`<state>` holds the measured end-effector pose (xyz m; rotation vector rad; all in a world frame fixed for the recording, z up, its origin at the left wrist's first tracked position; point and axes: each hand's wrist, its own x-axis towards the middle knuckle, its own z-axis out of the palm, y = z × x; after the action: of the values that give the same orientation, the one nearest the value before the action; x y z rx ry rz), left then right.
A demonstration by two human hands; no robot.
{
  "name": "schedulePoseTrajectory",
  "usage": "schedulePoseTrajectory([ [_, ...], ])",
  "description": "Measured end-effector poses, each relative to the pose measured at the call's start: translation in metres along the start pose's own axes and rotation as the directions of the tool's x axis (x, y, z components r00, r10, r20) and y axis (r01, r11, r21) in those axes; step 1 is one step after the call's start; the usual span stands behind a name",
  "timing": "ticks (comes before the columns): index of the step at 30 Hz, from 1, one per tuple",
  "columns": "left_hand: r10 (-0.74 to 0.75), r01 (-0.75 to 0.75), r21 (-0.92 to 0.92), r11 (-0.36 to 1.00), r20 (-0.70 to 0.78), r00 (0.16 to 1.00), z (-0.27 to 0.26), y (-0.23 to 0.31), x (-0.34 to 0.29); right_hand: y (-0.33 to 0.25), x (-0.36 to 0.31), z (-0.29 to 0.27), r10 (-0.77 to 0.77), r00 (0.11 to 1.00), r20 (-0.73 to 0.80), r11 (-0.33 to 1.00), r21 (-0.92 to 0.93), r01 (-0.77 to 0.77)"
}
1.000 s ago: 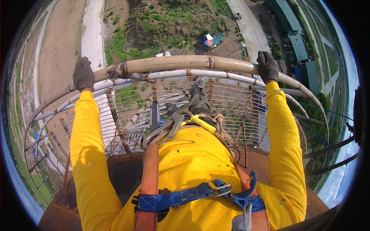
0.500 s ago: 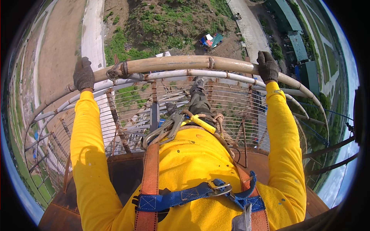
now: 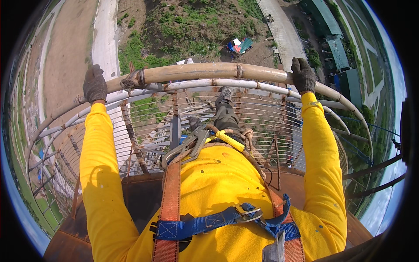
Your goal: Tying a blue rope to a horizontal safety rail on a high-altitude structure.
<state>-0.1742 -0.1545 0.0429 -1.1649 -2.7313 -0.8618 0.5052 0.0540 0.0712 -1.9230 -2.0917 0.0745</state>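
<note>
My left hand (image 3: 94, 84), in a dark knit glove, is closed over the left part of a thick bamboo pole (image 3: 192, 73). My right hand (image 3: 303, 76), gloved alike, grips the same pole on the right; both thumbs and the pole's underside are hard to see. A dark tie (image 3: 132, 81) binds the bamboo near my left hand. Just below it curves a pale, rust-marked pipe rail (image 3: 257, 86). Across my chest run orange harness straps (image 3: 171, 201) and a blue strap (image 3: 196, 225) with a metal buckle. Large metal hooks (image 3: 198, 142) and rope hang at my waist.
Under my boots (image 3: 224, 95) lies a see-through floor of thin bars (image 3: 262, 118), high above the ground. Rusty plate (image 3: 139, 196) sits behind it. Far below are a pale road (image 3: 106, 39), a grassy mound (image 3: 192, 26) and green roofs (image 3: 338, 50). Blue rope (image 3: 364, 122) hangs at right.
</note>
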Motion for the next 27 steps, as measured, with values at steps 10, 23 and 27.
schedulePoseTrajectory([
  [10, -0.029, 0.028, 0.016, 0.999, 0.043, 0.999, -0.0047, 0.0053, 0.0004, -0.0057, -0.0003, -0.0044, 0.022, 0.999, 0.031, 1.000, -0.005, -0.022],
  [23, 0.035, -0.035, 0.008, 0.999, -0.039, 0.999, 0.0004, -0.0001, 0.0002, -0.0046, 0.0002, -0.0052, 0.018, 0.999, 0.044, 1.000, -0.002, -0.018],
  [27, 0.039, -0.038, 0.006, 0.999, -0.040, 0.998, 0.0003, -0.0010, -0.0006, -0.0096, -0.0013, -0.0067, 0.019, 0.999, 0.044, 1.000, 0.003, -0.019],
])
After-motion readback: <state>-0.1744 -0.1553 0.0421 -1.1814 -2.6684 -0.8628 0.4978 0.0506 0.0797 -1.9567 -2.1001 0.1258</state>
